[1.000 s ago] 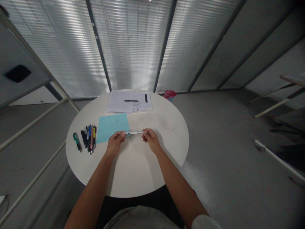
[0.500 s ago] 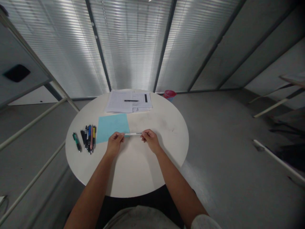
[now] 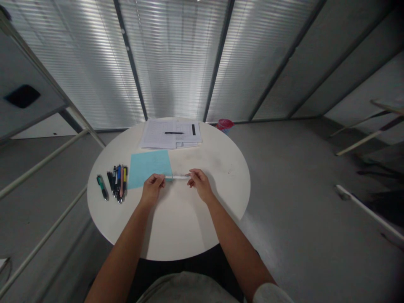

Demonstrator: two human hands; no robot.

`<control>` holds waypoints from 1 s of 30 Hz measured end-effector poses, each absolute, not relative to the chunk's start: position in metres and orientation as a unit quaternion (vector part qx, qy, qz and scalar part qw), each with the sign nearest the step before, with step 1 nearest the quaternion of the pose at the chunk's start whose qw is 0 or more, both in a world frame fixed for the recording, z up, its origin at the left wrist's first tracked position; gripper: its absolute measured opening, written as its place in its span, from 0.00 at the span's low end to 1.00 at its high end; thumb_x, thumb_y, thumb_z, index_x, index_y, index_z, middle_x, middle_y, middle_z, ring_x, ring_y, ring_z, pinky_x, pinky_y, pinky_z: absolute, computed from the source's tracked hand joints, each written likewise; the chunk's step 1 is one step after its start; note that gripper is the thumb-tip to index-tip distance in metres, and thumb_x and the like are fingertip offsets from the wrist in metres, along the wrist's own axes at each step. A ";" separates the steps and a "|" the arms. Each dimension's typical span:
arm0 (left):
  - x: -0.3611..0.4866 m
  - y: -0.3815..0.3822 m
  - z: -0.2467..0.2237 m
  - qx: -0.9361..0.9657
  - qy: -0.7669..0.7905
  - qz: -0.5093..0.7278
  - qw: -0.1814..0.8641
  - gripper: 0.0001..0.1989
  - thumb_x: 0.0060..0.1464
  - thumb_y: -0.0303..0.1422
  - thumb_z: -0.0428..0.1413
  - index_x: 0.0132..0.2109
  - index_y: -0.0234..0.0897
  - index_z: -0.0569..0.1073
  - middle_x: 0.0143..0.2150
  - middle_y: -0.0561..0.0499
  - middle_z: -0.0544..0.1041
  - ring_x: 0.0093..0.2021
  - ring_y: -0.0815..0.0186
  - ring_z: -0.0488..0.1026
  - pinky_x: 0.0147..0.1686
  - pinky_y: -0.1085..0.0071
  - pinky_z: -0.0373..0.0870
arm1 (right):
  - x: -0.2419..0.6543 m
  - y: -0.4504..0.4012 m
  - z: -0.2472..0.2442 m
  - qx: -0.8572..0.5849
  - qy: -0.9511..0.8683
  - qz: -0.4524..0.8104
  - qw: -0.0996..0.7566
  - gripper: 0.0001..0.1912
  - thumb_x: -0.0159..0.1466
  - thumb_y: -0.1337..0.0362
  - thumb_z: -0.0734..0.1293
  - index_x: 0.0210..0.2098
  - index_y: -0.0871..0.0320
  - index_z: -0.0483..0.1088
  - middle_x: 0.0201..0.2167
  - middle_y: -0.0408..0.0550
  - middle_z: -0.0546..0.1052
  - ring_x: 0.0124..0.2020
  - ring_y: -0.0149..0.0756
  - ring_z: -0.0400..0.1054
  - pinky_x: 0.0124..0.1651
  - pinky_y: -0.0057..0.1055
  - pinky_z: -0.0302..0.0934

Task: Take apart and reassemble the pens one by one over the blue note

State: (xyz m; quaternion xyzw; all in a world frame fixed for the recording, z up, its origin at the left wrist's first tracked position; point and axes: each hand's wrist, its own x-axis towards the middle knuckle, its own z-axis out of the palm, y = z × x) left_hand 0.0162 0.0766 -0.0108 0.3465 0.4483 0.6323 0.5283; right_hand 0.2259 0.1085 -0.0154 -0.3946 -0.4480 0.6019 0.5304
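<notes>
So both hands [image 3: 152, 188] are up over this round white table [image 3: 176, 227], and they're apart, with a slim white pen [image 3: 178, 177] running across the gap between them. The left hand's fingers [image 3: 161, 179] pinch one end and the right hand's fingers [image 3: 190, 174] pinch the other, so it's held level just above the near edge of a light blue sheet of paper [image 3: 148, 169]. Can't say if it's touching the table or the sheet. The fingers hide both ends, and the middle is tiny and washed out, so no clue about the clip or any markings.

Off to the left there's a tight bunch of pens [image 3: 118, 183], all overlapping, so you can't really count them. A lone green-and-black pen [image 3: 102, 187] lies just left of that bunch. At the far edge is a stack of printed papers [image 3: 158, 134] with a black pen [image 3: 174, 133] lying on top, text too small to read. Past the far rim, a red-topped cup [image 3: 225, 125] is partly cut off by the table.
</notes>
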 end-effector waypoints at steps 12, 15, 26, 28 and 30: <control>0.015 0.075 -0.007 0.312 0.420 0.646 0.555 0.14 0.44 0.38 0.68 0.31 0.33 0.75 0.27 0.52 0.73 0.26 0.72 0.68 0.29 0.74 0.62 | 0.226 0.106 -0.009 -0.428 -0.485 0.594 0.479 0.19 0.59 0.46 0.66 0.33 0.58 0.69 0.21 0.39 0.71 0.17 0.25 0.64 0.18 0.23 0.54; 0.015 0.076 -0.008 0.304 0.420 0.649 0.556 0.14 0.44 0.38 0.68 0.30 0.33 0.75 0.27 0.52 0.73 0.26 0.73 0.68 0.28 0.75 0.62 | 0.227 0.106 -0.010 -0.418 -0.482 0.597 0.486 0.18 0.57 0.49 0.69 0.36 0.57 0.71 0.22 0.39 0.72 0.19 0.26 0.65 0.19 0.23 0.55; 0.014 0.077 -0.010 0.298 0.420 0.646 0.564 0.14 0.43 0.38 0.69 0.31 0.33 0.75 0.28 0.51 0.74 0.26 0.73 0.68 0.28 0.75 0.63 | 0.227 0.104 -0.009 -0.406 -0.485 0.581 0.512 0.16 0.55 0.52 0.72 0.36 0.55 0.69 0.21 0.39 0.72 0.22 0.29 0.69 0.24 0.26 0.62; 0.014 0.077 -0.010 0.300 0.417 0.648 0.562 0.14 0.43 0.38 0.68 0.32 0.33 0.75 0.28 0.51 0.74 0.26 0.73 0.68 0.28 0.75 0.63 | 0.226 0.104 -0.009 -0.405 -0.478 0.580 0.520 0.18 0.54 0.51 0.73 0.35 0.55 0.67 0.24 0.38 0.73 0.22 0.29 0.70 0.23 0.25 0.62; 0.015 0.077 -0.009 0.302 0.417 0.649 0.560 0.14 0.43 0.38 0.68 0.31 0.33 0.75 0.28 0.51 0.74 0.26 0.72 0.68 0.28 0.75 0.63 | 0.225 0.105 -0.010 -0.405 -0.464 0.581 0.532 0.20 0.54 0.50 0.73 0.37 0.54 0.65 0.28 0.38 0.73 0.22 0.29 0.71 0.22 0.25 0.62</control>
